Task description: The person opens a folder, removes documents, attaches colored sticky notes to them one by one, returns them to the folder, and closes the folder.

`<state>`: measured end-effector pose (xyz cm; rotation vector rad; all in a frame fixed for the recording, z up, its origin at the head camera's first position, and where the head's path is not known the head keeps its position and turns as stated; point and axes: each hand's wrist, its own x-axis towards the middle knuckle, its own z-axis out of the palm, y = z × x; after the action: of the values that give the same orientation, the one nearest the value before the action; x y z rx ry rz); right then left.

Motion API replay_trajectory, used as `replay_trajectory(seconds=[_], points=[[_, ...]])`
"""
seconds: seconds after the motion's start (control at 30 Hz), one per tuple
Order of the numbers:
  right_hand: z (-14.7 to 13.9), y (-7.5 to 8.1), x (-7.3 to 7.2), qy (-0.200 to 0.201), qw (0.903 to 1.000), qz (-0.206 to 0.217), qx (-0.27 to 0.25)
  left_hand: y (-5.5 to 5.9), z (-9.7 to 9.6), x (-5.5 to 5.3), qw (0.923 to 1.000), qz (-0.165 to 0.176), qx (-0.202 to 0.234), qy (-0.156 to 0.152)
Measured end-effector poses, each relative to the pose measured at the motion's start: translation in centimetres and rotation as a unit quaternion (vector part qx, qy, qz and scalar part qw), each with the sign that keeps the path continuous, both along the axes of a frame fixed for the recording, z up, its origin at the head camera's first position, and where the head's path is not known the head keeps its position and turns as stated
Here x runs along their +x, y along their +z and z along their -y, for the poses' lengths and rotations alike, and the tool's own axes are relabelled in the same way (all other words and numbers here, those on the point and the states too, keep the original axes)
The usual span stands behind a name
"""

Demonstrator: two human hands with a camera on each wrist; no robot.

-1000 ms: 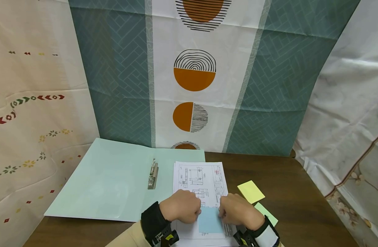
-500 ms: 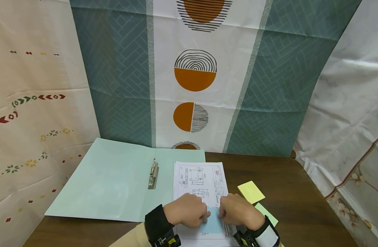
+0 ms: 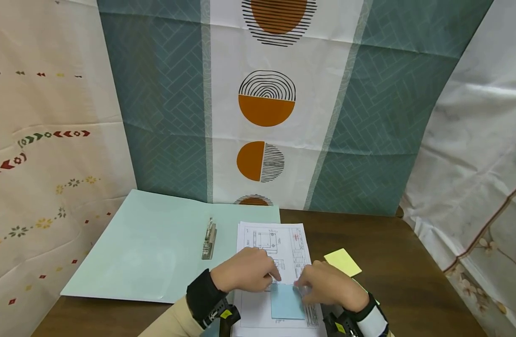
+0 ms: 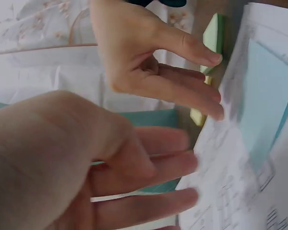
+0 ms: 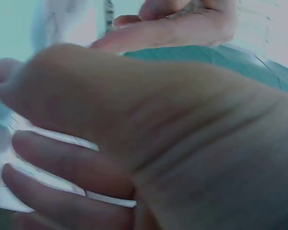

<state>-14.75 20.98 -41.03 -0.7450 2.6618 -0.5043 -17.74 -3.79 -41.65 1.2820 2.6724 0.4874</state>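
Observation:
A light blue sticky note (image 3: 286, 303) lies on a printed sheet (image 3: 258, 323) with technical drawings, the top of a stack of papers. My left hand (image 3: 246, 270) hovers over the sheet at the note's upper left, fingers loosely extended and holding nothing. At the upper right corner of the note is my right hand (image 3: 331, 288), its fingers relaxed and apart. In the left wrist view, the fingertips of the right hand (image 4: 153, 62) end short of the blue note (image 4: 266, 96), with nothing between them.
An open pale green folder (image 3: 140, 248) with a metal clip (image 3: 209, 239) lies left of the papers, partly under them. To the right, a yellow sticky pad (image 3: 343, 262) sits on the brown table (image 3: 392, 262). A green pad (image 4: 212, 40) is mostly hidden behind the right hand in the head view.
Both hands pressed on the blue note earlier, the left sliding right across it. Now the left hand has drawn back up and left, and the right hand's fingers have loosened and lifted off.

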Motion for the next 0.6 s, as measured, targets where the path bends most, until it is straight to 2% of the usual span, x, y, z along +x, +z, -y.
replay_trajectory(seconds=[0.13,0.2,0.3,0.43,0.6], points=[[-0.7,1.0,-0.3,-0.016,0.9992,-0.027,-0.023,0.7,0.6,-0.6,0.9967,-0.053,0.056,0.026],[-1.0,1.3,-0.4,-0.020,0.9986,-0.036,-0.031,0.8,0.8,-0.8,0.9944,-0.067,0.074,0.036],[-1.3,1.4,-0.5,-0.022,0.9982,-0.038,-0.042,0.9,0.9,-1.0,0.9942,-0.064,0.081,0.033],[-2.4,1.6,-0.9,-0.025,0.9976,-0.041,-0.050,0.7,0.9,-0.9,0.9958,-0.054,0.068,0.029],[-5.8,2.4,-1.4,-0.068,0.9955,-0.059,-0.028,0.7,1.0,-0.9,0.9957,-0.055,0.065,0.035]])
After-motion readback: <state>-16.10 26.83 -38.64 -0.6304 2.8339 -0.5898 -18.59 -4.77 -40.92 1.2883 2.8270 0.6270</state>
